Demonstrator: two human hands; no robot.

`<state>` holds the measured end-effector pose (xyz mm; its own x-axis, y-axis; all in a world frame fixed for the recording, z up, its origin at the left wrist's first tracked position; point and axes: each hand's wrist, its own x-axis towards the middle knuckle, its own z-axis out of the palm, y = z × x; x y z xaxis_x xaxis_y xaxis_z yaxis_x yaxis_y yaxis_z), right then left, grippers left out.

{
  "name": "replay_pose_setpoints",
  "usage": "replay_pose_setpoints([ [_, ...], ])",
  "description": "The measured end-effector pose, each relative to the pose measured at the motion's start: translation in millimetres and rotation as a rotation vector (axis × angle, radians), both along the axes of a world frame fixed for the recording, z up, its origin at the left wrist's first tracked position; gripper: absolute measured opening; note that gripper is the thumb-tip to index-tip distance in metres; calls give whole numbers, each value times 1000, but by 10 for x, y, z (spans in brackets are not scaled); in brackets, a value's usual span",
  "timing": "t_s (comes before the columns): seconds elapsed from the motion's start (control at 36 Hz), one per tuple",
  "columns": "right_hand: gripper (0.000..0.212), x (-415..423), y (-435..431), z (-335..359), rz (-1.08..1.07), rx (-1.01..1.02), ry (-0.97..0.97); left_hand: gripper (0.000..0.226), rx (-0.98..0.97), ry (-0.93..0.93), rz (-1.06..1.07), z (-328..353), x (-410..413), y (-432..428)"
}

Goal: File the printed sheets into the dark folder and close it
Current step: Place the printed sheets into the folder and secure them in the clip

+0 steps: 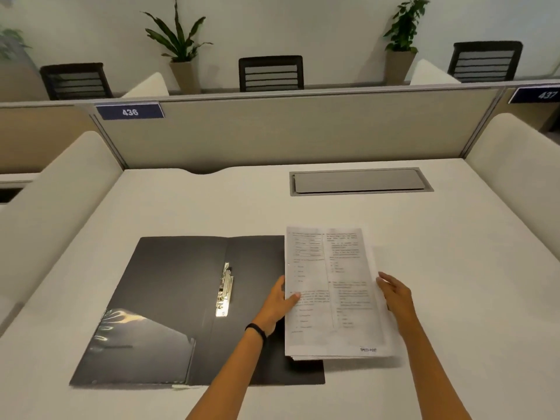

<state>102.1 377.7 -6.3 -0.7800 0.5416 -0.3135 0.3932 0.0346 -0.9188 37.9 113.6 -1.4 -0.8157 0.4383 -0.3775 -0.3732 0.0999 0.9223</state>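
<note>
- A dark folder (181, 298) lies wide open and flat on the pale desk (454, 268), in the lower left-centre of the frame.
- Down its middle fold runs a shiny metal clip (225, 291), and a glossy clear pocket (142, 347) covers the lower part of the left flap.
- A stack of printed sheets (330, 292) sits right of centre, its left edge over the folder's right flap and the rest over bare desk; whether it is lifted or resting on the surface is hard to say.
- The left hand (280, 301) grips the stack's left edge, thumb on top of the page, the other fingers hidden beneath; a black band (257, 328) circles that wrist.
- The right hand (394, 295) is at the stack's right edge, fingers loosely spread and mostly straight; it touches the paper's side, but whether it truly grips I cannot tell.
- Toward the upper right of the desk a grey hatch cover (359, 180) is set into the surface.
- Behind the desk stands a beige partition (288, 128) with a blue tag (130, 112) reading 436 at upper left.
- Beyond it, along the top of the frame, are dark chairs (270, 72) and potted plants (178, 40).
</note>
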Motion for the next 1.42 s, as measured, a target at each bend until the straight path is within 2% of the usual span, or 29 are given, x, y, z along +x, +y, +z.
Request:
replay_pose_setpoints([
  [0.08, 10, -73, -179, 43, 121, -108, -18, 45, -33, 7, 28, 35, -55, -200],
  [0.22, 38, -165, -461, 25, 276, -224, -14, 42, -72, 24, 108, 45, -98, -508],
  [0.33, 43, -215, -685, -26, 320, -227, -38, 36, -134, 14, 144, -12, -74, -747],
  [0.39, 44, -229, -800, -63, 318, -207, -53, 28, -131, -7, 165, -43, -45, -849],
  [0.58, 51, -237, -1138, -150, 291, -177, -67, 24, -171, -160, 236, -154, 74, -1171],
  [0.72, 38, -245, -1223, -134, 273, -209, -23, 20, -186, -221, 242, -178, 190, -1371],
  [1.08, 36, -329, -1380, -171, 297, -172, -35, 7, -255, -173, 260, -180, 300, -1607],
  [1.42, 43, -311, -1414, -229, 289, -151, -46, 9, -411, -89, 135, -147, 220, -1614],
])
